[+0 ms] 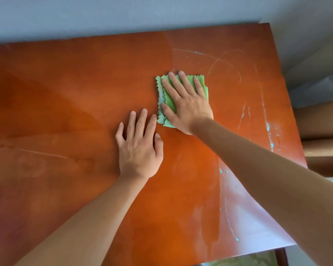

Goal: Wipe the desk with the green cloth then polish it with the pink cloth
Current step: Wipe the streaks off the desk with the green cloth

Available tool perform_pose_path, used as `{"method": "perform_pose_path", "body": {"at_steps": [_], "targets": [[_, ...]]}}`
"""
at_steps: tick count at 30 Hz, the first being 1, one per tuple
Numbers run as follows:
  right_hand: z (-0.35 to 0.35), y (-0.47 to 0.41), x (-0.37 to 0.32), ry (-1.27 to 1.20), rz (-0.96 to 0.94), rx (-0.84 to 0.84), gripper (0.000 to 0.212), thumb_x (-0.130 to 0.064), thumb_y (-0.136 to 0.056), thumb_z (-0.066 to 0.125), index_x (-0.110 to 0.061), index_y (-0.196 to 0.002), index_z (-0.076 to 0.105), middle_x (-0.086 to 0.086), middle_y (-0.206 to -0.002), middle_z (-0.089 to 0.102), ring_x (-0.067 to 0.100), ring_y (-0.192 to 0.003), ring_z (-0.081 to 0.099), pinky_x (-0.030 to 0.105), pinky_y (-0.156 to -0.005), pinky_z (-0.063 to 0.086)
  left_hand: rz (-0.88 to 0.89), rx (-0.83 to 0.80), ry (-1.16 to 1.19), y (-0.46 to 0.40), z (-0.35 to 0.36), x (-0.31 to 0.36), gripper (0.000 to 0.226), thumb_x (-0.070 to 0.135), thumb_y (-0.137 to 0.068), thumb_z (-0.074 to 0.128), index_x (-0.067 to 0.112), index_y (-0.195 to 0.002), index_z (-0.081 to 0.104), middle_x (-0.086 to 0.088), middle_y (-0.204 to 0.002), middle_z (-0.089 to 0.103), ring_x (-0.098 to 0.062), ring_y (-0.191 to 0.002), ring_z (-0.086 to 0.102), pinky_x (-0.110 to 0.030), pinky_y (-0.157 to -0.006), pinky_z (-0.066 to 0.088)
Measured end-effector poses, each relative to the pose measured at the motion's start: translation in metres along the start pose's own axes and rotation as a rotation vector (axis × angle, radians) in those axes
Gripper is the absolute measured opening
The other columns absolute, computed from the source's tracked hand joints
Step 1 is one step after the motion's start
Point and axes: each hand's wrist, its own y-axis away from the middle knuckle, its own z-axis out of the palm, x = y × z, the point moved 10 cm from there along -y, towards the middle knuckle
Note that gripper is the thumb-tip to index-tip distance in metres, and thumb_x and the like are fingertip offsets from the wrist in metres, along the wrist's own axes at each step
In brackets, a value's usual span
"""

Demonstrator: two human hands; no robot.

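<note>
A folded green cloth point(168, 98) with zigzag edges lies on the glossy orange-brown desk point(65, 102), right of centre. My right hand point(186, 104) presses flat on top of it, fingers spread and pointing away from me, the thumb on the cloth's left part. My left hand point(139, 146) rests flat on the bare desk just below and left of the cloth, fingers apart, holding nothing. No pink cloth is in view.
White and pale blue smear marks point(265, 120) run along the desk's right side and near corner. A grey wall point(123, 14) stands behind the desk. Brown furniture point(323, 131) sits past the right edge. A desk leg point(281, 256) shows at the bottom right.
</note>
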Motion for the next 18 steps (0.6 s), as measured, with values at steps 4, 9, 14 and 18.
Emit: {"method": "perform_pose_path", "body": {"at_steps": [4,9,14,18], "targets": [[0.005,0.029,-0.007,-0.029,0.027,-0.006,0.071,-0.060,-0.102,0.011,-0.024,-0.163,0.007,0.000,-0.171,0.004,0.024,-0.157,-0.006,0.051,-0.127,-0.002,-0.001,-0.041,0.024,0.001,-0.002,0.000,0.054,0.038,-0.102,0.035,0.021,-0.153,0.043,-0.006,-0.164,0.032,-0.030,-0.154,0.024,-0.056,-0.121,0.019],[0.012,0.045,-0.009,-0.021,0.042,-0.040,0.071,-0.060,-0.102,0.012,-0.026,-0.163,0.005,-0.002,-0.171,0.002,0.022,-0.157,-0.008,0.052,-0.127,0.000,-0.019,-0.072,0.099,0.000,-0.006,-0.002,0.053,0.037,-0.101,0.040,0.023,-0.151,0.047,-0.004,-0.163,0.036,-0.028,-0.153,0.025,-0.054,-0.121,0.019],[0.011,0.035,-0.003,-0.039,0.056,-0.018,0.069,-0.060,-0.103,0.015,-0.027,-0.163,0.010,-0.002,-0.171,0.008,0.022,-0.158,-0.003,0.052,-0.127,0.003,0.120,-0.026,0.202,-0.039,-0.016,0.003,0.044,0.024,-0.091,0.055,0.019,-0.135,0.057,-0.007,-0.152,0.047,-0.025,-0.143,0.039,-0.054,-0.116,0.022],[0.005,0.014,0.008,-0.051,0.100,-0.014,0.070,-0.063,-0.101,0.010,-0.029,-0.163,0.009,-0.004,-0.170,0.006,0.020,-0.157,-0.005,0.050,-0.127,0.001,0.202,-0.081,0.150,-0.105,-0.009,-0.003,0.048,0.026,-0.101,0.045,0.017,-0.148,0.047,-0.004,-0.164,0.033,-0.023,-0.153,0.024,-0.053,-0.121,0.012]]}}
